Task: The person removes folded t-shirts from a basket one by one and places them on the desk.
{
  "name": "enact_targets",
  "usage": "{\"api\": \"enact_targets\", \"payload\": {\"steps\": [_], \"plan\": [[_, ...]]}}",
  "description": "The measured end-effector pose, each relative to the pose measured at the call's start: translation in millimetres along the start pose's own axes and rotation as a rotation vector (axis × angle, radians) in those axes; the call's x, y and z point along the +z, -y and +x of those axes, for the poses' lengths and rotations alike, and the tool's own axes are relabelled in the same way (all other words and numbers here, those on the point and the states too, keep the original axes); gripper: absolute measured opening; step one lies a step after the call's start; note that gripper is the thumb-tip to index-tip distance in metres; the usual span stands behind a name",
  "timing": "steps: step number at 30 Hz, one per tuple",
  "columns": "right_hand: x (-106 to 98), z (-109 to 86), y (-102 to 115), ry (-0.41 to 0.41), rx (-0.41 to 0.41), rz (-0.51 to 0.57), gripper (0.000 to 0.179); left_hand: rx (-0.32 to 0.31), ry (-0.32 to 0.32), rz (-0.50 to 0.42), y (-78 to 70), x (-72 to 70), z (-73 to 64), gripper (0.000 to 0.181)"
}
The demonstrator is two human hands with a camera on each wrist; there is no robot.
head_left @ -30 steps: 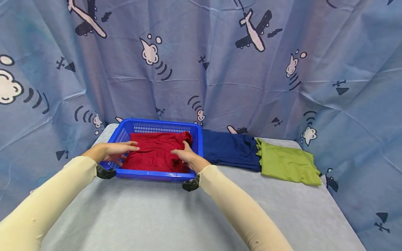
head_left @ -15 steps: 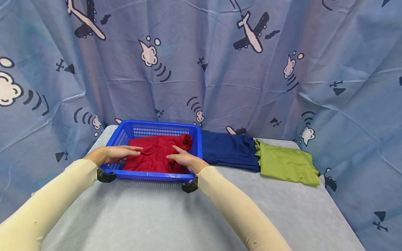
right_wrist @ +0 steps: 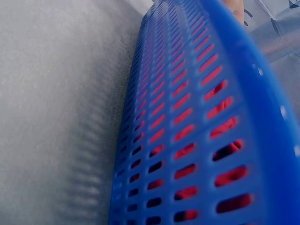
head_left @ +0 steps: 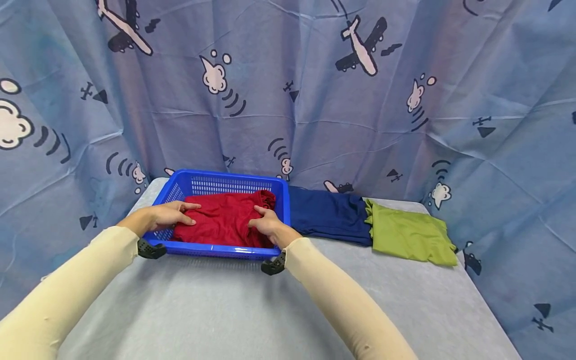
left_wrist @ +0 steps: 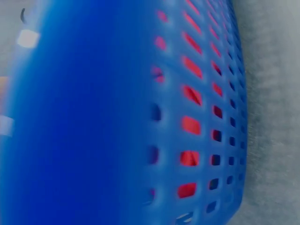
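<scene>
A blue plastic basket (head_left: 216, 248) with slotted sides holds a folded red garment (head_left: 225, 215), its far right corner bunched up. Inside the basket's left side, my left hand (head_left: 164, 215) grips the garment's left part, thumb and forefinger showing on top. At the right part, my right hand (head_left: 272, 226) holds the cloth between thumb and fingers. The other fingertips are hidden. In the left wrist view the basket's rim (left_wrist: 93, 117) fills much of the picture, with red showing through the holes. The right wrist view shows the basket's slotted wall (right_wrist: 187, 101), red cloth behind it.
To the right of the basket lies a folded navy cloth (head_left: 330, 215), and beyond it a folded lime-green cloth (head_left: 411, 232). All stand on a pale grey table (head_left: 216, 310). A blue curtain (head_left: 252, 90) with airplane prints hangs right behind the table.
The left thumb has come up onto the cloth, and the garment's near left part has spread leftward. The right hand's fingers have shifted slightly right and bent more. The basket stays put.
</scene>
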State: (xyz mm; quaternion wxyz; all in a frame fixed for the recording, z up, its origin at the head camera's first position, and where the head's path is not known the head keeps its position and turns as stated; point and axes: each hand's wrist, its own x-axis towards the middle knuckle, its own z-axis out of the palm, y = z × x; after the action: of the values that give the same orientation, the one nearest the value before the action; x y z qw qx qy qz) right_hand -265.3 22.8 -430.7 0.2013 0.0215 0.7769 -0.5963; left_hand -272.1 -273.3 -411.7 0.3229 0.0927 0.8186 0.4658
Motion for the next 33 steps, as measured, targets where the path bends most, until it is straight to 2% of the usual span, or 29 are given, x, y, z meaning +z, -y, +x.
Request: {"api": "enact_targets", "payload": {"steps": [6, 16, 25, 31, 33], "plan": [[-2, 2.2, 3, 0.006, -0.001, 0.008, 0.087, 0.046, -0.057, 0.021, -7.5, -5.0, -2.7, 0.079], [1, 1.0, 10, -0.002, -0.022, 0.037, 0.07, 0.036, -0.085, 0.045, -14.3, -10.9, -6.1, 0.074], [-9, -9.4, 19, 0.036, -0.025, 0.118, 0.071, 0.135, -0.127, 0.055, -24.3, -16.7, -13.5, 0.075], [-22, -12.8, 28, 0.057, -0.078, 0.168, 0.074, 0.223, -0.167, -0.01, -27.6, -21.6, -21.9, 0.077], [-25, -15.5, 32, 0.066, -0.098, 0.194, 0.074, 0.235, -0.184, -0.041, -28.1, -20.9, -23.0, 0.078]]}}
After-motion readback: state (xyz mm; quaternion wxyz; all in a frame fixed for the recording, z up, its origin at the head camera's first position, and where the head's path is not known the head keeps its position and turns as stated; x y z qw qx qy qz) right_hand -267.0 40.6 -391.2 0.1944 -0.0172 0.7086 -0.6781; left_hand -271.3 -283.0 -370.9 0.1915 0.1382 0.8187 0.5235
